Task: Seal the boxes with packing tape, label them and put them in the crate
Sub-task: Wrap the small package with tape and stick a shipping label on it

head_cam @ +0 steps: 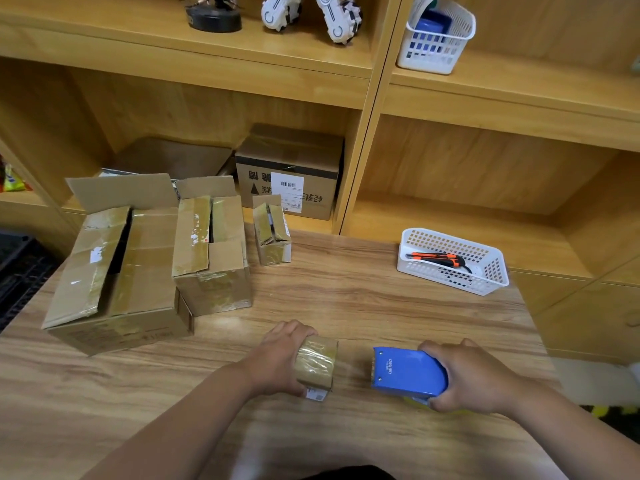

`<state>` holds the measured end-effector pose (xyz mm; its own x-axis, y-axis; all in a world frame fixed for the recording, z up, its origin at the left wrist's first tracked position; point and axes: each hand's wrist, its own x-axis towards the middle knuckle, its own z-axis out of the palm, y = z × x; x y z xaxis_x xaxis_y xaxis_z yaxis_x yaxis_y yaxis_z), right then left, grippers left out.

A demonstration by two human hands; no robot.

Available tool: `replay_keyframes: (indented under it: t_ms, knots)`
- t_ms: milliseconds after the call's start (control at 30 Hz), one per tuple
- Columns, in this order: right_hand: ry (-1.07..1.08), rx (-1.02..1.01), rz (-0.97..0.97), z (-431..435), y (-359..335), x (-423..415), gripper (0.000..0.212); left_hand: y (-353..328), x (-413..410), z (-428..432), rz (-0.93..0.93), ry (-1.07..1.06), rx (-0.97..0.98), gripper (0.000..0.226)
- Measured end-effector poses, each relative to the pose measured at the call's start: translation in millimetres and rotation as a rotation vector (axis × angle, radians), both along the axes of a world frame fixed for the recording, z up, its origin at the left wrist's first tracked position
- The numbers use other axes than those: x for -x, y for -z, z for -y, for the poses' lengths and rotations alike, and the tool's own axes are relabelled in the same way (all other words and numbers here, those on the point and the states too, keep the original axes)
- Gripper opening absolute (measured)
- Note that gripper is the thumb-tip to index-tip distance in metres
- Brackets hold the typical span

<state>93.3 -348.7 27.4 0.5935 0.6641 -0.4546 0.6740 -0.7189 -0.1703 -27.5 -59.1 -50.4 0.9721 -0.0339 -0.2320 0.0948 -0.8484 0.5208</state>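
Currently | small box is clamped on the table by the left hand, evidently to steady it for taping | tape dispenser, at its 3 o'clock, is gripped by the right hand, presumably to draw tape | unsealed boxes are kept at 11 o'clock.

The single head-worn camera looked forward and steeply down from above the near edge of the light wood-grain table. Both bare forearms entered from the bottom edge. The left hand, gripping a small tape-wrapped cardboard box, and the right hand, gripping a blue plastic tape dispenser, sat close to the lens, low in the frame. The far table edge lay mid-frame, and the pale wooden shelving unit behind it filled the upper half. The wide lens bowed the shelf boards and tilted the upright post.
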Motion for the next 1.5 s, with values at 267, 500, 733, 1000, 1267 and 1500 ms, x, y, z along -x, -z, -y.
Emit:
replay_keyframes:
  t_ms: [267,500,733,1000,1267,1500]
  knots:
    - [-0.066,0.117,0.107,-28,21,7,0.041,-4,1,3,-0.027,0.02,-0.057,0.098]
    - [-0.055,0.116,0.076,-40,35,13,0.042,-14,-2,11,-0.077,0.077,-0.254,0.102]
    - [-0.048,0.095,0.076,-41,39,17,0.042,-23,-27,49,0.001,0.138,-0.115,0.072]
    - [0.022,0.055,0.136,-14,24,17,0.044,0,-37,59,0.144,0.061,-0.218,0.025]
    - [-0.007,0.104,0.247,-10,0,23,0.043,4,-43,63,0.202,-0.127,-0.056,0.016]
    - [-0.013,0.251,0.191,-49,-7,32,0.045,7,-38,64,0.24,-0.129,-0.077,0.017]
